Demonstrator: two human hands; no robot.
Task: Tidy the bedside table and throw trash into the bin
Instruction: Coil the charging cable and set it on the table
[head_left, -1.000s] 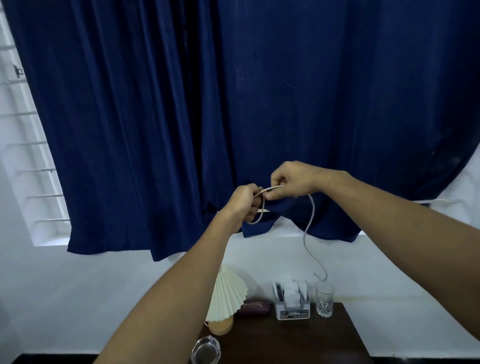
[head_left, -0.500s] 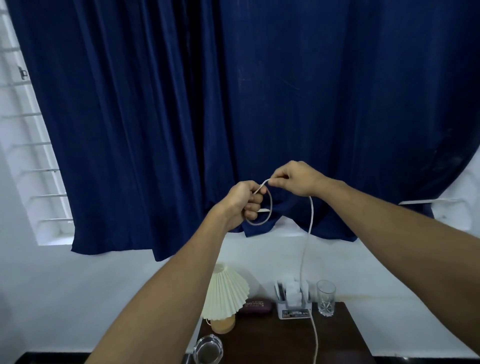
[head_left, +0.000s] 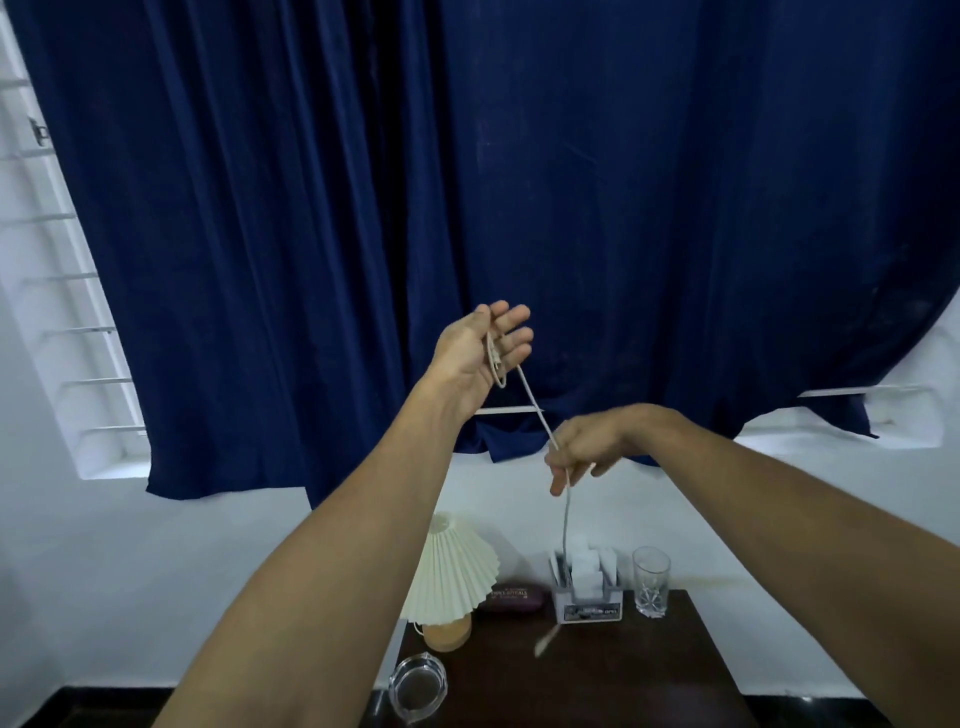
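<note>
A thin white cable (head_left: 535, 405) runs between my two hands, raised in front of a dark blue curtain. My left hand (head_left: 480, 351) is up with its fingers spread, and a small loop of the cable lies wound against its palm. My right hand (head_left: 582, 449) is lower and to the right, pinching the cable between thumb and fingers. Below it the cable hangs down, its blurred free end (head_left: 545, 642) swinging above the dark wooden bedside table (head_left: 649, 670).
On the table stand a pleated cream lamp (head_left: 449, 577), a maroon glasses case (head_left: 511, 600), a white organiser box (head_left: 587, 590), a drinking glass (head_left: 650, 579) and a glass ashtray (head_left: 417, 686). The blue curtain (head_left: 519, 208) hangs behind, window bars (head_left: 67, 312) at left.
My hands have come apart: the left rose and opened its fingers with the loop on its palm, the right dropped down along the cable. The cable's free end has lifted off the table.
</note>
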